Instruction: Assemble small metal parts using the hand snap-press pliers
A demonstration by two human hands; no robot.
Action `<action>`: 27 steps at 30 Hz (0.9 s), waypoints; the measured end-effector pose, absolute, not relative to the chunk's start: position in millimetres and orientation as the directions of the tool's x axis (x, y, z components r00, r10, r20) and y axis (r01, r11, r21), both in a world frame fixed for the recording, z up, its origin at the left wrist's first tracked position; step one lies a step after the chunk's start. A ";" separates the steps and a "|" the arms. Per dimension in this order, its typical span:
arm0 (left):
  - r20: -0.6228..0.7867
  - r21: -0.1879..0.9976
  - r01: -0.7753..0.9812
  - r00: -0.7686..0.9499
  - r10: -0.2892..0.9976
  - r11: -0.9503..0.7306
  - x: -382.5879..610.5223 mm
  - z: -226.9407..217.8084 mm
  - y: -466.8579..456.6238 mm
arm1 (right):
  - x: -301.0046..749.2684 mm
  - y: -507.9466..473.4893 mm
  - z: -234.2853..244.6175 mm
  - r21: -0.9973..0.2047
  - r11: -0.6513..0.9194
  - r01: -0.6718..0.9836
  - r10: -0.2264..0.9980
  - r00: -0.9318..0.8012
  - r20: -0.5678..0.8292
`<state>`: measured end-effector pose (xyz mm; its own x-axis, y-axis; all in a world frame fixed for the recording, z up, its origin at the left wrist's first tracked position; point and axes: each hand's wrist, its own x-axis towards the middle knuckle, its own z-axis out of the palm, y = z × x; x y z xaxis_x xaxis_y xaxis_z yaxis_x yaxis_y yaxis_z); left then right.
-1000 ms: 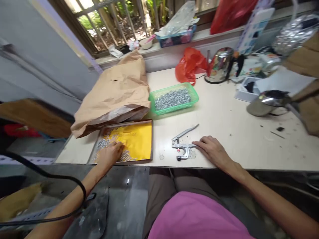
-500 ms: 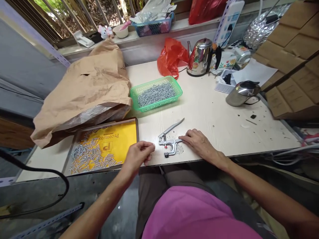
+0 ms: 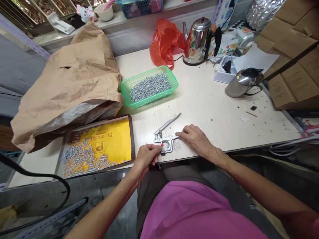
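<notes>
Silver hand-press pliers [image 3: 170, 138], like snap-fastener pliers, lie near the table's front edge with the upper lever raised. A spring and a small red tip show at the jaw. My left hand [image 3: 147, 155] is at the jaw, thumb and forefinger pinched together; whatever is between them is too small to make out. My right hand [image 3: 198, 141] has its fingers closed on the end of the lower handle. Left of my left hand, a shallow tray [image 3: 132, 139] with a yellow sheet [image 3: 121, 132] holds many small metal pins or tubes [image 3: 82, 154].
Behind the pliers stands a green basket [image 3: 136, 105] of small metal pieces. A large brown paper bag [image 3: 67, 79] fills the left. Toward the back are a red plastic bag [image 3: 164, 41], a steel kettle [image 3: 196, 43] and a steel jug [image 3: 241, 84]. Cardboard boxes [image 3: 291, 76] stand right.
My left hand has moved right, from beside the pliers to their jaw. My right hand stays at the handle end. The camera view has shifted slightly.
</notes>
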<state>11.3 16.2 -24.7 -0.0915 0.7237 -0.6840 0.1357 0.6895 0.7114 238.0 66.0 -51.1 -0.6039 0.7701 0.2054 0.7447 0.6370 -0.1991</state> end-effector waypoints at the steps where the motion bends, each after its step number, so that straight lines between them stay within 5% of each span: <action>1: -0.687 0.708 0.145 -0.085 0.722 0.691 11.4 -24.8 17.1 | 237.6 65.8 -50.6 -0.196 0.635 0.747 0.772 -0.604 0.199; 10: -0.708 0.671 0.253 -0.063 0.704 0.697 10.1 -18.5 18.5 | 240.0 74.9 -27.3 -0.306 0.649 0.696 0.746 -0.661 0.081; 14: -0.371 0.744 0.535 -0.167 0.913 0.400 20.4 -16.4 -2.7 | 237.5 99.6 -17.4 -0.238 0.675 0.698 0.734 -0.669 0.118; 18: 0.037 0.693 0.718 0.058 0.998 -0.067 36.5 -25.5 -27.6 | 224.8 125.1 -20.7 -0.129 0.751 0.648 0.660 -0.743 0.113; 27: 0.180 0.534 0.805 0.192 0.965 -0.259 43.3 -40.8 -40.5 | 211.9 164.0 -30.3 -0.207 0.850 0.484 0.510 -0.854 0.098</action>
